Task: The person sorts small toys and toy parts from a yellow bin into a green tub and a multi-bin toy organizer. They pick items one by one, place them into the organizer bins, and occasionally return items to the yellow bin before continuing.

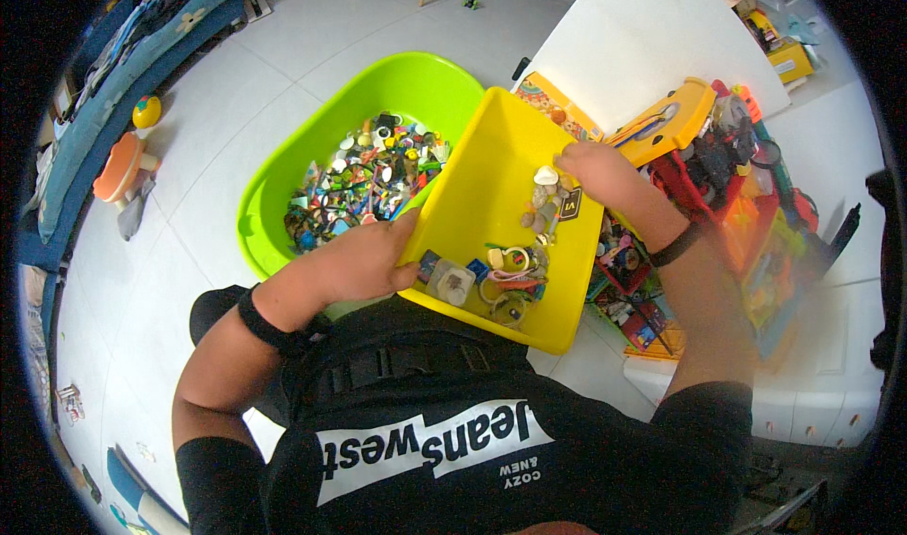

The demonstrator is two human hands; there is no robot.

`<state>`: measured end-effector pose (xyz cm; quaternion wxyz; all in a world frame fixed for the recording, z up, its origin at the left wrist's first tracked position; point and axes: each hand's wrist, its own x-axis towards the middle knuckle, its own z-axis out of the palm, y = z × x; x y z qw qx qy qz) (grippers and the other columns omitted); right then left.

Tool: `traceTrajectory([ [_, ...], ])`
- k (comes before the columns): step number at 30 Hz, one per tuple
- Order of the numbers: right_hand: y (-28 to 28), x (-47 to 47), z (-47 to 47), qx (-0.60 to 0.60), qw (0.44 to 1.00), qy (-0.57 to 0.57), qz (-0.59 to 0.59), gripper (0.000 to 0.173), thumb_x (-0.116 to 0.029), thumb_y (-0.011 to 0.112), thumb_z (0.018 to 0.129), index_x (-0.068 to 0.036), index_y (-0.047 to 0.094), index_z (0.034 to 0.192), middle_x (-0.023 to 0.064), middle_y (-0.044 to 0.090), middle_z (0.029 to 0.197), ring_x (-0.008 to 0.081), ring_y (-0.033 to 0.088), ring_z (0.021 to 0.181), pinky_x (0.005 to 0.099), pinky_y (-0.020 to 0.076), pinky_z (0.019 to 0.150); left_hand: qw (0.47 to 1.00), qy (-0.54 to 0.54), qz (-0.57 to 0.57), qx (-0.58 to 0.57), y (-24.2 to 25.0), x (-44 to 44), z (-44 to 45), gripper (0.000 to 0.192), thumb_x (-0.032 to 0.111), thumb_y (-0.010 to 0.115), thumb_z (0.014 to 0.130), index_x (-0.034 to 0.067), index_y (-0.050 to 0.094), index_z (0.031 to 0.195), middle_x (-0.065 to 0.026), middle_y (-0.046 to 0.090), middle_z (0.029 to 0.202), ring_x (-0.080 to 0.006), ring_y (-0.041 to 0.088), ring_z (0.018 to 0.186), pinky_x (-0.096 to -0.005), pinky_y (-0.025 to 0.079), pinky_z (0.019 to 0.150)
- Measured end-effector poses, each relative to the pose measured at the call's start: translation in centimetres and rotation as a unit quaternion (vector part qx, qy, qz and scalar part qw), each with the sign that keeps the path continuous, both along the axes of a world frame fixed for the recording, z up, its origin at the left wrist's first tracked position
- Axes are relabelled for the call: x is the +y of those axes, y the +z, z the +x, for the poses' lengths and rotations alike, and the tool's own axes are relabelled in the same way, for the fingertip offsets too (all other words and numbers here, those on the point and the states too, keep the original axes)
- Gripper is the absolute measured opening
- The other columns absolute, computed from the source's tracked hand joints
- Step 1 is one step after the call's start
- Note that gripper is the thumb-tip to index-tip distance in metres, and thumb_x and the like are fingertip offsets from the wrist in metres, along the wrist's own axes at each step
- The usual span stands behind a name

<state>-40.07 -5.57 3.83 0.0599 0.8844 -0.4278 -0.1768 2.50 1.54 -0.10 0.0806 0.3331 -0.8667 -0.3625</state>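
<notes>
Between my hands a yellow plastic bin (468, 174) rests tilted near my lap. My left hand (365, 259) grips its near left corner. My right hand (602, 174) is at its right rim, the fingertips over the inside; the thumb is hidden. Inside the bin lie several stones (543, 205), a small dark card (570, 204), a clear square container (451, 282), a blue cube (477, 271) and some rings and bands. Beside it, partly behind the bin, a big lime-green tub (425, 78) holds a heap of small mixed toy pieces (375, 174).
At right stand red and orange containers (740, 223) full of toys, a yellow-orange lid (680, 121) and a white board (652, 39). A small orange stool (119, 167) and a yellow ball (147, 111) are on the tiled floor at left, by a blue sofa (142, 74).
</notes>
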Motion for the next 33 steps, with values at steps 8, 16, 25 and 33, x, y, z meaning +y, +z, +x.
traceTrajectory([
  [8, -4.3, 3.1, -1.4, 0.229, 0.968, 0.094, 0.037, 0.020, -0.019, 0.067, 0.088, -0.010, 0.083, 0.095, 0.0065, 0.071, 0.113, 0.0263, 0.064, 0.113, 0.0438, 0.0514, 0.093, 1.000, 0.012, 0.004, -0.017, -0.8, 0.2, 0.3, 0.076, 0.031, 0.069, 0.095, -0.009, 0.036, 0.151, -0.0317, 0.071, 0.099, -0.0487, 0.071, 0.093, -0.0556, 0.058, 0.083],
  [16, -2.8, 2.4, -1.3, 0.347, 0.928, 0.002, 0.140, 0.029, -0.025, 0.060, 0.098, -0.010, 0.081, 0.111, 0.0093, 0.073, 0.120, 0.0306, 0.068, 0.114, 0.0462, 0.0522, 0.098, 1.000, 0.005, 0.012, -0.014, -0.6, 0.0, 0.3, 0.077, 0.031, 0.068, 0.096, -0.009, 0.034, 0.152, -0.0321, 0.071, 0.100, -0.0492, 0.071, 0.094, -0.0556, 0.058, 0.083],
  [25, -1.9, 1.0, -1.9, 0.114, 0.991, 0.047, 0.049, 0.020, -0.017, 0.061, 0.093, -0.007, 0.075, 0.102, 0.0146, 0.075, 0.096, 0.0360, 0.073, 0.089, 0.0509, 0.0596, 0.081, 0.999, 0.009, 0.032, -0.042, -0.8, -0.1, 0.6, 0.072, 0.029, 0.069, 0.095, -0.006, 0.037, 0.149, -0.0351, 0.070, 0.102, -0.0516, 0.070, 0.092, -0.0576, 0.058, 0.083],
  [33, 2.7, 6.9, 0.8, -0.501, 0.847, -0.174, -0.030, 0.066, 0.001, 0.054, 0.101, -0.011, 0.038, 0.164, 0.0245, 0.055, 0.152, 0.0376, 0.066, 0.121, 0.0435, 0.0525, 0.105, 0.999, -0.004, -0.044, 0.032, -0.8, -0.7, 0.6, 0.081, 0.024, 0.072, 0.090, -0.015, 0.037, 0.152, -0.0389, 0.067, 0.114, -0.0523, 0.069, 0.103, -0.0527, 0.058, 0.087],
])
